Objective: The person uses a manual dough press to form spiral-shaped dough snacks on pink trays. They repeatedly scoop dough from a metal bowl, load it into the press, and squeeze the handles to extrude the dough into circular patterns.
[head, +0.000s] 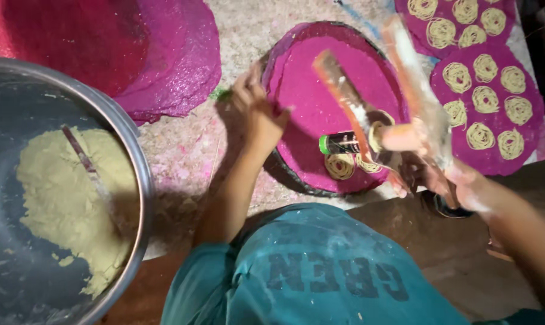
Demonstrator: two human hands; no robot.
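Observation:
My left hand [257, 111] rests with fingers spread on the left rim of a round pink woven mat [320, 90] that lies on a dark ring. My right hand [456, 180] grips a wooden noodle press [369, 123] with long handles, blurred by motion, held over the mat's near right part. A dark cylinder with a green end [340, 143] shows under the press. Two pale noodle coils [340, 166] lie on the mat below it.
A big steel bowl [141, 180] with yellowish dough [62, 198] and a spoon in it stands at the left. Stacked pink mats [134, 54] lie at the top left. Two pink mats [525, 144] covered with several noodle coils lie at the right. My teal-clothed knee [308, 271] fills the bottom.

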